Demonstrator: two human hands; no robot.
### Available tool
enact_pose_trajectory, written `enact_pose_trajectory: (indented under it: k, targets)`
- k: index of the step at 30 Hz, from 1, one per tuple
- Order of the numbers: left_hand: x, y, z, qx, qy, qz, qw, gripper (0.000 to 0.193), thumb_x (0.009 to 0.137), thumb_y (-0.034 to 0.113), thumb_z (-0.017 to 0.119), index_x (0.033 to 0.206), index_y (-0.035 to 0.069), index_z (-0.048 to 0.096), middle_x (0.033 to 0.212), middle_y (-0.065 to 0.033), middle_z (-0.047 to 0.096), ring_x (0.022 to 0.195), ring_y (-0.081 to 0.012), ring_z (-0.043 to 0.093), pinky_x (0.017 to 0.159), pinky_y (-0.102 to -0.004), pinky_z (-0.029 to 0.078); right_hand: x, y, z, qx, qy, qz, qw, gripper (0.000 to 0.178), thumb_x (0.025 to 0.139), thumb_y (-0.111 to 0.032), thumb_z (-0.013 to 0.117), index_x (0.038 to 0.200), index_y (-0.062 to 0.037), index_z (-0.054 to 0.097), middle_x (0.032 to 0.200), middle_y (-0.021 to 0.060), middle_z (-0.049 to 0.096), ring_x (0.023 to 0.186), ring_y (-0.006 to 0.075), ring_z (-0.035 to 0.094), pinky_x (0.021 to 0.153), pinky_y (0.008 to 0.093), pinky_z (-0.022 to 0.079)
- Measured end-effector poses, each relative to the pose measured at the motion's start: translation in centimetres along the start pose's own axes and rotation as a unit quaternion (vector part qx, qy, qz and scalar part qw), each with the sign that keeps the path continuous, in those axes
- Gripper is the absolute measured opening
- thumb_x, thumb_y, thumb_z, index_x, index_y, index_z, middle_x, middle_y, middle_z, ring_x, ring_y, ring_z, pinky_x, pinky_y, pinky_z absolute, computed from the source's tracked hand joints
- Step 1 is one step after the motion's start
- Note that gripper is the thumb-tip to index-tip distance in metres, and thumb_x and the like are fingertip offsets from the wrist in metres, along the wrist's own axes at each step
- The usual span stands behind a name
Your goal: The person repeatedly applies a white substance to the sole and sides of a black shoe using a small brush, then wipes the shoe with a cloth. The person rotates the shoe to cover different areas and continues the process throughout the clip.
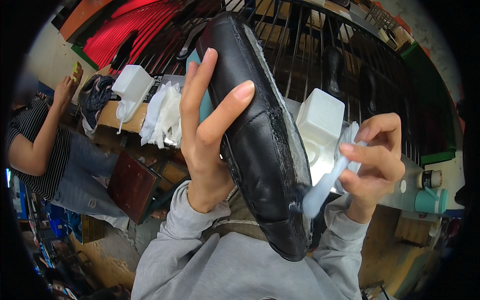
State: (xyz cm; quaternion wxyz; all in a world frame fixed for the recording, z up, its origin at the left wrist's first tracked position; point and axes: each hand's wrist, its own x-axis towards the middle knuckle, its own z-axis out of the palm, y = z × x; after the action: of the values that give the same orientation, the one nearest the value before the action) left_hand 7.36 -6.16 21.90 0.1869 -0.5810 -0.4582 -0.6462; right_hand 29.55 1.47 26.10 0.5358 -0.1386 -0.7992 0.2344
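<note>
My left hand (202, 132) grips a black leather shoe upper (252, 125) from its left side, thumb and fingers pressed on the leather. A bit of teal shows behind the shoe, between my fingers. The upper is tilted, with its far end up and its near end by my grey top; a rough greyish edge runs along its right side. In my right hand (377, 155) is a pale-handled brush (322, 190), slightly blurred, its dark tip at that rough edge near the lower end. Whitish crumpled material (347, 137) shows behind my right fingers.
A white plastic container (322, 112) stands beyond my right hand. Dark shoes (332, 70) lie on a metal-bar rack, glowing red at left. Another white container (132, 85) and white gloves (162, 115) sit left. A teal jar (431, 201) stands right. Another person (42, 150) stands at left.
</note>
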Motion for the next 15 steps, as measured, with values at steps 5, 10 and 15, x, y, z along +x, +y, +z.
enact_pose_trajectory:
  k: [5, 10, 15]
  targets:
    - [0.2, 0.5, -1.1, 0.003, -0.041, -0.039, 0.998, 0.072, 0.074, 0.017, 0.085, 0.137, 0.008, 0.051, 0.145, -0.0288, 0.047, 0.136, -0.0452, 0.048, 0.114, -0.0574, 0.038, -0.9, 0.1, -0.5, 0.057, -0.044, -0.002, 0.997, 0.041, 0.052, -0.03, 0.097, 0.088, -0.017, 0.083, 0.094, 0.0016, 0.051, 0.084, 0.0153, 0.051, 0.073, 0.0273, 0.039]
    - [-0.2, 0.1, -1.1, -0.015, -0.052, -0.088, 0.995, 0.081, 0.073, 0.013, 0.086, 0.143, 0.006, 0.046, 0.149, -0.0265, 0.044, 0.139, -0.0424, 0.045, 0.111, -0.0465, 0.043, -1.9, 0.9, -0.8, 0.088, -0.049, -0.028, 0.995, 0.04, 0.053, -0.032, 0.097, 0.088, -0.0167, 0.083, 0.094, 0.001, 0.051, 0.084, 0.0147, 0.052, 0.073, 0.0271, 0.04]
    - [-0.4, -0.1, -1.4, -0.039, -0.069, -0.122, 0.989, 0.081, 0.073, 0.01, 0.085, 0.144, 0.004, 0.046, 0.15, -0.0265, 0.043, 0.14, -0.0401, 0.044, 0.11, -0.0438, 0.043, -1.7, 1.2, -0.8, 0.108, -0.059, -0.07, 0.99, 0.039, 0.054, -0.032, 0.096, 0.088, -0.0168, 0.084, 0.092, 0.0009, 0.052, 0.083, 0.0146, 0.052, 0.071, 0.0257, 0.039]
